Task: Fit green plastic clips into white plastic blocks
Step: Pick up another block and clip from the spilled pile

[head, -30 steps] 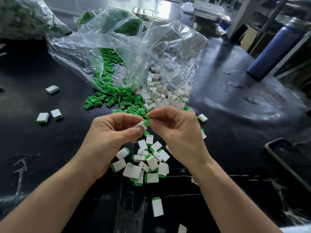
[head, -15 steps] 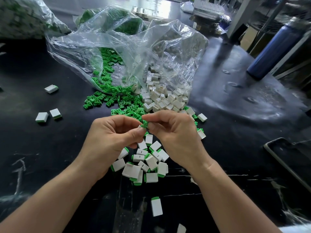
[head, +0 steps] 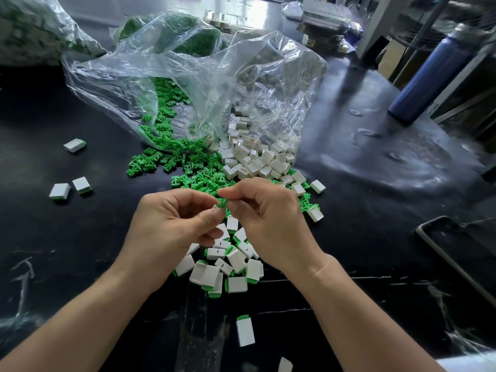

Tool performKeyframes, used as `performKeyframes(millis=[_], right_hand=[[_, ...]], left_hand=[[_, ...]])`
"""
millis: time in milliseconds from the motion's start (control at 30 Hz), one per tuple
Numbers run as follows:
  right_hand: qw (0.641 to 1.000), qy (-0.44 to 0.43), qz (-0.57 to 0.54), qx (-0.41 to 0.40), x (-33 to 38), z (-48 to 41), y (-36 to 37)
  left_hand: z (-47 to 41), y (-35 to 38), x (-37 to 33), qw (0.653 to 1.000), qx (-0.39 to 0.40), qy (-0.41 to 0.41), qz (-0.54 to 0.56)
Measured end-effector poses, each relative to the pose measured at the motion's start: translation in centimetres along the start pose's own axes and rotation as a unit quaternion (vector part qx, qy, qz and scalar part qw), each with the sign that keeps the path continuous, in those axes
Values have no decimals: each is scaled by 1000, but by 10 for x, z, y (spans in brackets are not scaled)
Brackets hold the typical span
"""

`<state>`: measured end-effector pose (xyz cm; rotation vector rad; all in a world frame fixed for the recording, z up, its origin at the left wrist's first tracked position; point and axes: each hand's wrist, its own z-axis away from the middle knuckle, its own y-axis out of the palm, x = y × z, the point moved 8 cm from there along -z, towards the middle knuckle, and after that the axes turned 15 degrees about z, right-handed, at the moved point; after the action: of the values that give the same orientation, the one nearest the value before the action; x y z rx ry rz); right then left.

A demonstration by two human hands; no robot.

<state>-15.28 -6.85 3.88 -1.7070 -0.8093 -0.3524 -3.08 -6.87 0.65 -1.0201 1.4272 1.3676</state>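
Head view: above the finished pile (head: 230, 267), the right hand (head: 268, 224) is pinching a green clip (head: 222, 203) toward the white block (head: 216, 207) gripped in the left hand (head: 174, 226), likely needing a square push.

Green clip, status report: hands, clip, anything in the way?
Right hand pinches green clip. Left hand pinches white block, mostly hidden. Clip at block, not fully in. Finished blocks piled below hands, nothing between.

Green and white on black
At the grip the clip (head: 222, 203) is bright green, the block (head: 215, 207) white; beyond it, loose clips (head: 166, 159) the same green and loose blocks (head: 257, 163) white in a clear bag (head: 204, 76); beneath it, pieces (head: 236, 260) white with green ends; table (head: 80, 251) black, scratched pale.
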Motion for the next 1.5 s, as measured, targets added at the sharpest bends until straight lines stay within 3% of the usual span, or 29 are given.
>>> performKeyframes(millis=[200, 300, 433, 567, 767, 1500], right_hand=[[1000, -17, -3, -17, 3, 1, -2], [994, 50, -95, 32, -6, 1, 2], [940, 172, -244, 165, -19, 6, 23], [892, 163, -343, 245, -3, 11, 37], [867, 167, -370, 289, 3, 17, 45], [891, 188, -333, 243, 0, 19, 40]], left_hand=[[-1, 0, -6, 1000, 5, 5, 27], [-2, -3, -8, 999, -1, 26, 23], [2, 5, -18, 996, 32, 77, 20], [4, 6, -20, 994, 53, 84, 49], [6, 8, -23, 992, 61, 99, 38], [6, 13, -26, 985, 102, 142, 6]])
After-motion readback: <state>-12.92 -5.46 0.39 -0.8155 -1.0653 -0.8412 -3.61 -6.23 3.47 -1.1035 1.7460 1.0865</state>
